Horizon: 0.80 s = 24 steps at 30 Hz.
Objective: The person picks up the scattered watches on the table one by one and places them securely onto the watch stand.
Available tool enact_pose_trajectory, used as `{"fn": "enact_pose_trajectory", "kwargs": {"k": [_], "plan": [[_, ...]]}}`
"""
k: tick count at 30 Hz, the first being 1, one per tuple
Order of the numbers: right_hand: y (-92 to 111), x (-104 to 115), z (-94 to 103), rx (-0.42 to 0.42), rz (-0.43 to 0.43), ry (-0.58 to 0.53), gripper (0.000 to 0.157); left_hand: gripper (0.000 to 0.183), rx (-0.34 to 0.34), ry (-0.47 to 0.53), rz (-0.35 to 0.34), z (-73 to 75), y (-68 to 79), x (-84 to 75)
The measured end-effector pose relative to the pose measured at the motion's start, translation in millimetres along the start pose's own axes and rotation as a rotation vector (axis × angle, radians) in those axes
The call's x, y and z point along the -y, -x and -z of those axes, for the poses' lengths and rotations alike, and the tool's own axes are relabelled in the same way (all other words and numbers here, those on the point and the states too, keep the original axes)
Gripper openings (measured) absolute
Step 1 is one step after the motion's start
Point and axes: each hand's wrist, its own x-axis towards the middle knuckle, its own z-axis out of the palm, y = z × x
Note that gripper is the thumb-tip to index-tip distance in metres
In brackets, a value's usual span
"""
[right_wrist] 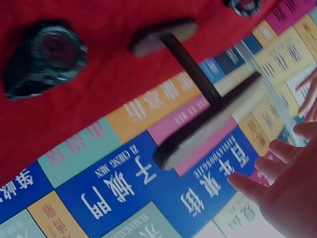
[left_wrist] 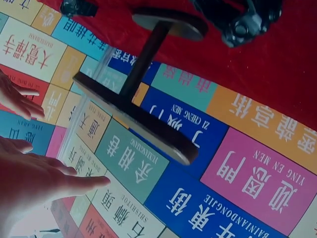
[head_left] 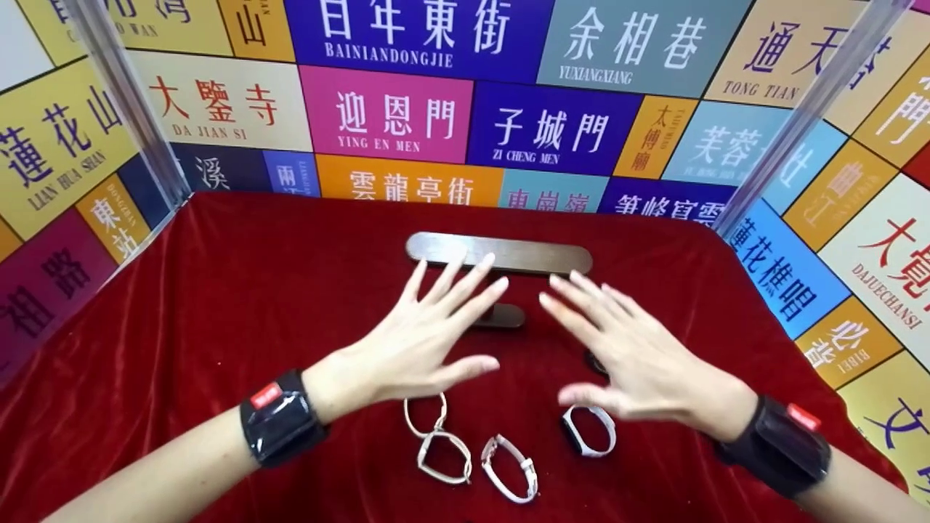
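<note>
My left hand (head_left: 407,345) and right hand (head_left: 643,363) hover over the table with fingers spread, both holding nothing. Just beyond the fingertips stands a dark wooden T-shaped display stand (head_left: 501,253); its post and oval base (left_wrist: 195,25) show in the wrist views, and its bar carries nothing. Below the hands lie a white smart band (head_left: 609,428), a white-strapped watch (head_left: 519,490) and cream strap loops (head_left: 445,478). A dark watch (right_wrist: 54,49) with a round dial rests on the cloth, mostly hidden by my right hand in the head view.
Red velvet cloth (head_left: 290,290) covers the table. Panels with printed place names (head_left: 392,112) rise behind and at both sides, with clear upright posts (head_left: 806,116) at the back corners. Another dark watch (left_wrist: 242,25) appears in the left wrist view.
</note>
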Motion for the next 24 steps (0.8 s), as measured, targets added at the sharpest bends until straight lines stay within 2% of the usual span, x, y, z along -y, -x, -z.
{"fn": "enact_pose_trajectory", "kwargs": {"k": [8,15,19,24], "plan": [[27,2,-18.6,0.043,0.040,-0.009,0.097,0.080,0.101,0.045,0.000,-15.2,10.3,-7.3],[42,1,-39.8,0.054,0.134,-0.017,0.099,0.078,0.166,0.038,-0.056,-30.4,20.7,-16.2],[49,2,-50.4,0.112,0.147,-0.021,0.097,0.076,0.192,0.023,-0.077,-34.2,25.1,-19.7],[54,3,-60.9,0.231,0.134,-0.052,0.092,0.076,0.192,0.017,-0.093,-36.1,27.4,-19.8]]}}
